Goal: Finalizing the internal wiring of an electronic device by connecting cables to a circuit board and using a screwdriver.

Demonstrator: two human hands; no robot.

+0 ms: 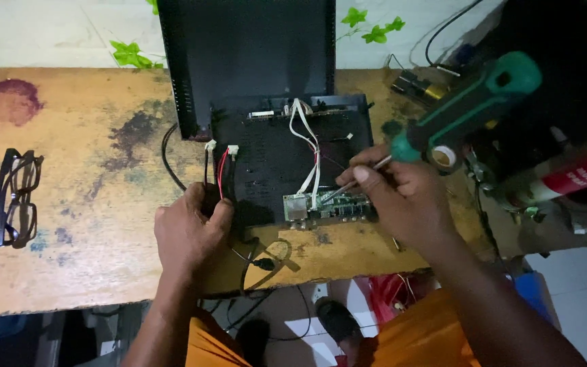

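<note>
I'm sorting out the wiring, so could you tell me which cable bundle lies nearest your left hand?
The red-and-black wires, beside the left hand; the white ribbon runs nearer the right hand.

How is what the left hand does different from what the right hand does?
The left hand grips the corner of the black device with no tool; the right hand holds a green-handled screwdriver. The left lies flat and steadying; the right pinches the shaft, its tip at the small circuit board. Both rest on the wooden table.

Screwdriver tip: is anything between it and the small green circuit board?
Nothing visible. The screwdriver in the right hand has its shaft already down at the circuit board; the white ribbon wires run just left of it.
</note>
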